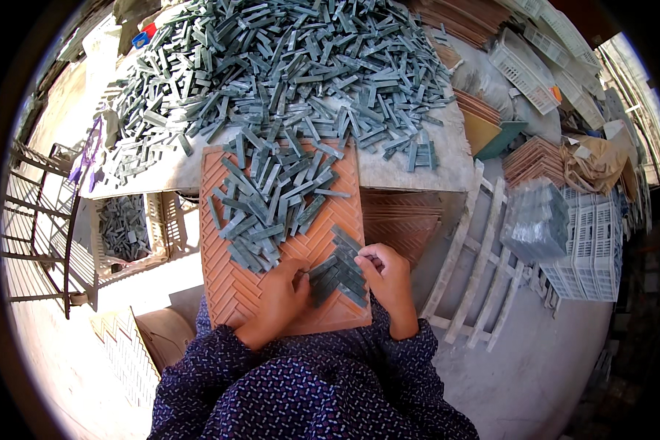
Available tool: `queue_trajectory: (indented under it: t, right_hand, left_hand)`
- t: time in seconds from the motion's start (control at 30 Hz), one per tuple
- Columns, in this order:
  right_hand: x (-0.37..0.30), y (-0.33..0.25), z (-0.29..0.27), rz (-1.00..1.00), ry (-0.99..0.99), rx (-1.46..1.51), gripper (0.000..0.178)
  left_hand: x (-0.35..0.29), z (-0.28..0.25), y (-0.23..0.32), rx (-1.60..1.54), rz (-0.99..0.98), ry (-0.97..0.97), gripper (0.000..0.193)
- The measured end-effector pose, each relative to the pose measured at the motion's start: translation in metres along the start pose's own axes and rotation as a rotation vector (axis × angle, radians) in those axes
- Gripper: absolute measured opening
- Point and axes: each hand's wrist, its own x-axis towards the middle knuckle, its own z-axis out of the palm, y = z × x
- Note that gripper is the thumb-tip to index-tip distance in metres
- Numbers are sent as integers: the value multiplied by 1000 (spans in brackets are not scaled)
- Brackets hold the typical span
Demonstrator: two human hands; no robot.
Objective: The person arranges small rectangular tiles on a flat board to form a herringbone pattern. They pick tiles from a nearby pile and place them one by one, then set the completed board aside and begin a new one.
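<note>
An orange grooved board [279,320] with a herringbone pattern slopes from the table edge down to my lap. Near its lower right, several grey-green stone strips [337,275] lie fitted together in a herringbone patch. My left hand [277,297] is closed at the patch's left edge, thumb and forefinger pinching the end of a stone strip. At the upper right edge of the patch, my right hand [389,282] is closed with its fingers curled; whatever its fingertips hold is hidden. Loose stone strips [271,198] are heaped on the board's upper half, above both hands.
A large pile of stone strips [286,66] covers the table [447,158] ahead. Left stand a crate of strips [158,220] and a metal rack [40,220]. Rightward are a wooden pallet [466,264], white plastic crates [583,253], clear-wrapped sheets [537,220] and stacked orange boards [535,161].
</note>
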Motion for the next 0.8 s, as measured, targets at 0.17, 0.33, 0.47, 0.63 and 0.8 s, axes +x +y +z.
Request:
queue_trajectory:
  t: [0.17,0.33,0.47,0.63,0.8]
  right_hand:
    - [-1,-2,3,-15,-25,-10,12]
    - [-2,-3,8,-87,-27,-12,14]
    - [2,-3,8,-119,-36,-35,14]
    - [16,-13,11,-182,-45,-77,13]
    - [54,-14,44,-539,-29,-295,15]
  left_hand:
    - [3,-6,8,-2,-66,-1,17]
    - [6,-5,9,214,144,-35,16]
    - [9,-3,14,364,232,-58,11]
    - [17,1,15,384,194,-103,15]
    - [21,-2,19,450,210,-72,10]
